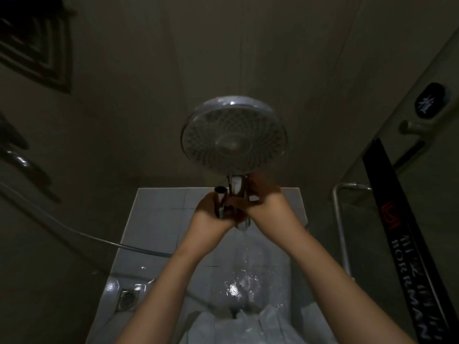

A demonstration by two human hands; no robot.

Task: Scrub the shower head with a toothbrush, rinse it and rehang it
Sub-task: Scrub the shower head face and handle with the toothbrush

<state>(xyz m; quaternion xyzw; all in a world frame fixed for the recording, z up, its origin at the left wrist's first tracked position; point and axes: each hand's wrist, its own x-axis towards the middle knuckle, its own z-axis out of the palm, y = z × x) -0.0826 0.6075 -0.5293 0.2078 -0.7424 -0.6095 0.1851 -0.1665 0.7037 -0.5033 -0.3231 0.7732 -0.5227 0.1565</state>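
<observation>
Wet tiled floor (154, 219) below, w/ drain grate (128, 299) at lower left. Round shower head (233, 135) held up mid-frame, nozzle face toward camera. Right hand (267, 199) fingers wrapped on its chrome handle (237, 186). Left hand (211, 207) curled around chrome pipe end (220, 198) just beside. Water stream (242, 244) falls btwn forearms. Hose (99, 240) trails left.

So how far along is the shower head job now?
No toothbrush is in view, so scrubbing looks finished, though that can't be confirmed. In hand: both hands, left and right, grip the handle of the shower head, its face towards the camera, while water falls from below the hands to the wet floor. Left: finishing the rinse and rehanging it; no holder is clearly visible.
</observation>
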